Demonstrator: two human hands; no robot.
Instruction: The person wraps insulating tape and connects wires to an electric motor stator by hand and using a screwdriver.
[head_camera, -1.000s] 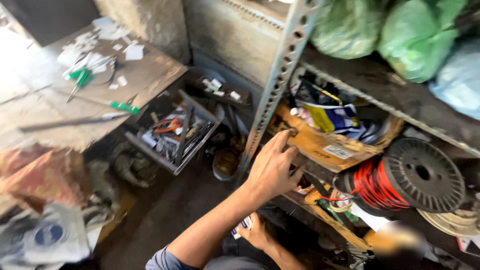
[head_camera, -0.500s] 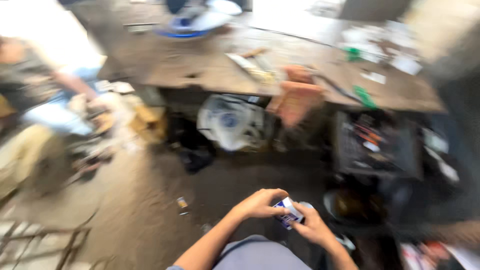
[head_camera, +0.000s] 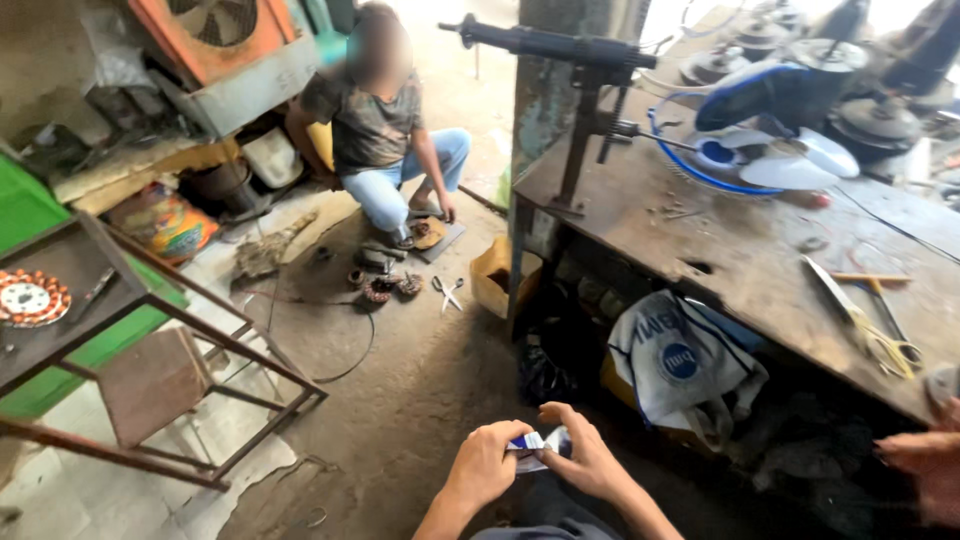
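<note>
In the head view, the left hand (head_camera: 487, 462) and the right hand (head_camera: 588, 460) both pinch a small blue-and-white packet (head_camera: 533, 446) held between them, low and centred over the floor (head_camera: 400, 400). Its long axis runs hand to hand, equally near both.
</note>
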